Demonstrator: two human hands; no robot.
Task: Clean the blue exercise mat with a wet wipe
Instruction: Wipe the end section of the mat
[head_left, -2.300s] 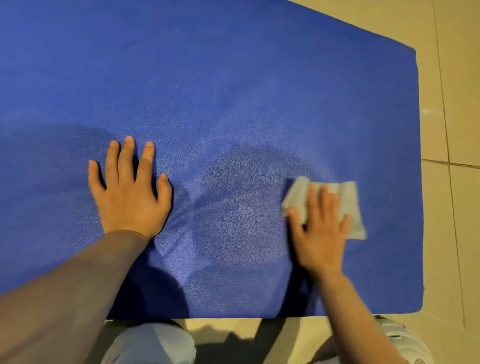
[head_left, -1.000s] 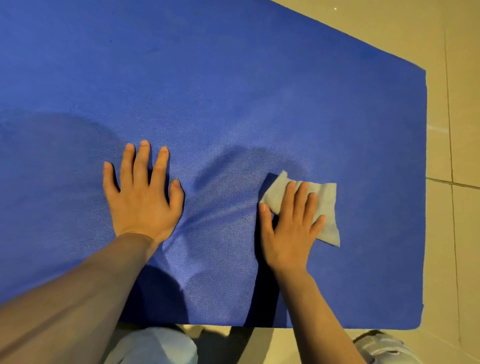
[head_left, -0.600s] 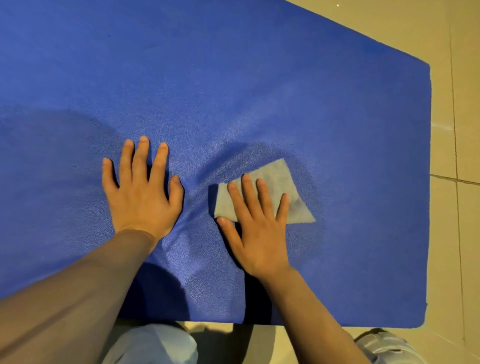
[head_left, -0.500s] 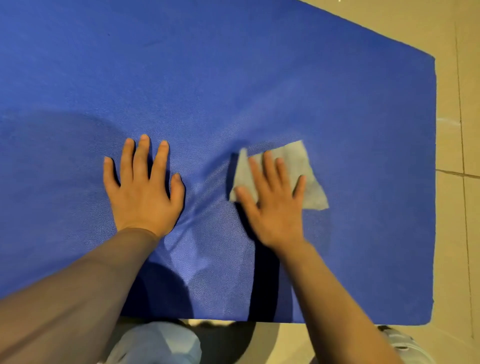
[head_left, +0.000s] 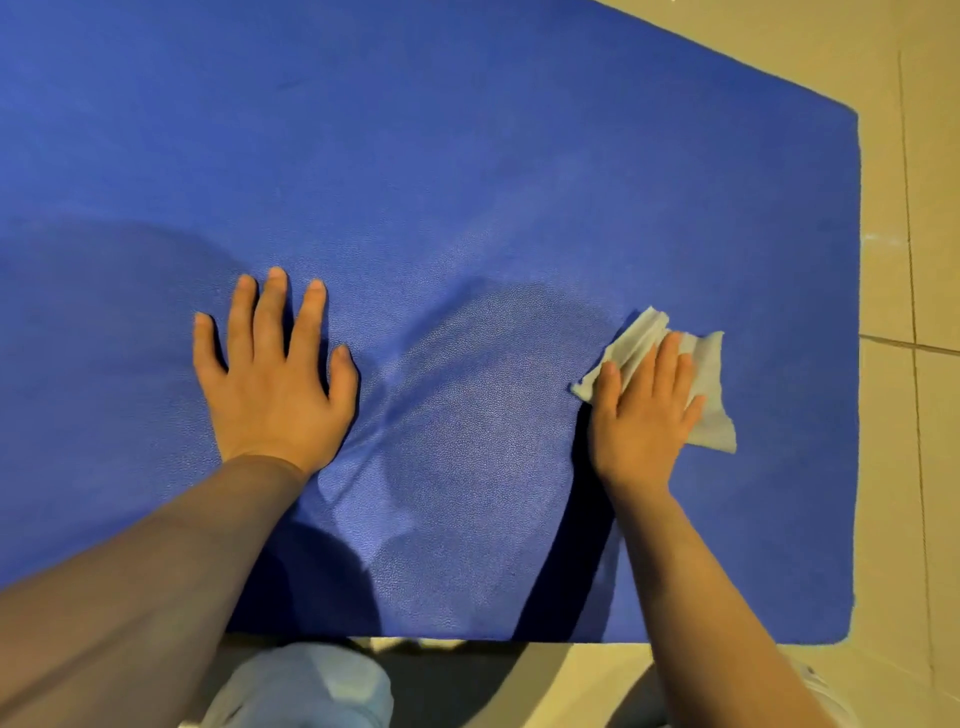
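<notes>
The blue exercise mat (head_left: 467, 156) lies flat on the floor and fills most of the view. A darker damp patch spreads across its near middle. My left hand (head_left: 272, 374) rests flat on the mat with fingers spread, left of centre. My right hand (head_left: 644, 410) presses a crumpled white wet wipe (head_left: 709, 374) onto the mat with straight fingers, near the mat's right edge. The wipe sticks out beyond my fingertips and to their right.
Beige floor tiles (head_left: 914, 260) border the mat on the right and along the near edge. My knee in light fabric (head_left: 306, 686) sits just below the mat's near edge.
My right hand has slid the wipe from the mat's middle out to the right, and the wipe has bunched up. My left hand has stayed put.
</notes>
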